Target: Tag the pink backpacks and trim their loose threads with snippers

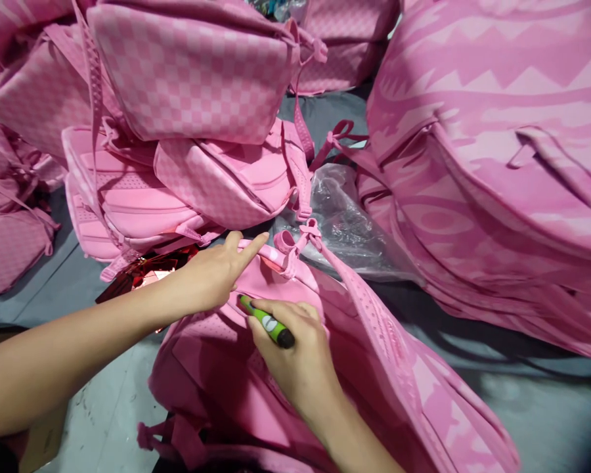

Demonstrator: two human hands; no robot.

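My left hand lies at the top of a pink backpack, near its carry handle. Its index finger stretches along the handle, while other fingers bend round the upper edge and are partly hidden. Closed round a green marker pen with a black end, my right hand is just below. The pen's far end meets the pink fabric close to my left hand; its exact tip is hard to make out. A pink strap with a knotted loop runs down the backpack's right side.
Checkered pink bags are piled beyond my hands. A large camouflage-pattern pink backpack fills the right. Clear plastic film lies between them, on grey cloth. Shiny red foil sits behind my left forearm.
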